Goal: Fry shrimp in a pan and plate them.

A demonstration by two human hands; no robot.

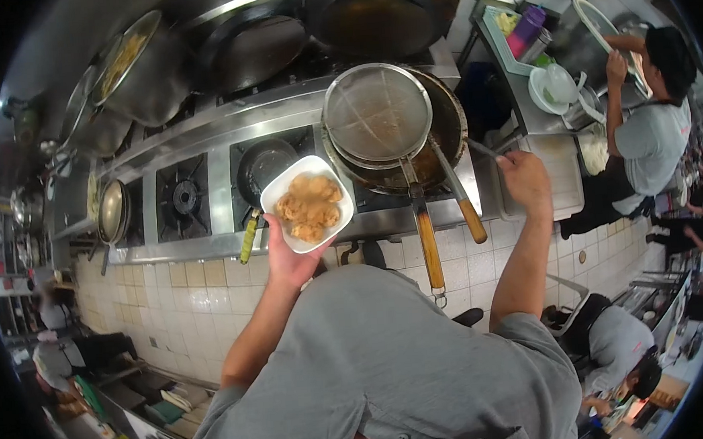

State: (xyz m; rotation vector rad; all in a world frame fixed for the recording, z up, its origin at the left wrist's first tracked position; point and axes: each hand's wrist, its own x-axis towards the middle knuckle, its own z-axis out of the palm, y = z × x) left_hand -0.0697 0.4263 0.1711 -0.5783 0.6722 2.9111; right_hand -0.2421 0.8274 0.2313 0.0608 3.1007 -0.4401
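My left hand [293, 253] holds a white square bowl [269, 194] from below and the side. Brown fried pieces with sauce on them [308, 207] fill the bowl's middle. My right hand [525, 178] is closed around the end of a metal utensil handle [481, 148] that reaches over the rim of a large dark pot [458, 110]; the utensil's other end is hidden. A round fine-mesh strainer [378, 112] lies across the pot, its wooden handle [428, 245] pointing towards me. A second wooden handle [471, 219] sticks out beside it.
A black frying pan [266, 164] with a green-wrapped handle [248, 241] sits behind the bowl. A burner [182, 195] and stacked pans [111, 211] are left; large pots [144, 81] stand at back left. A co-worker [653, 122] stands at the right, another [618, 342] at lower right.
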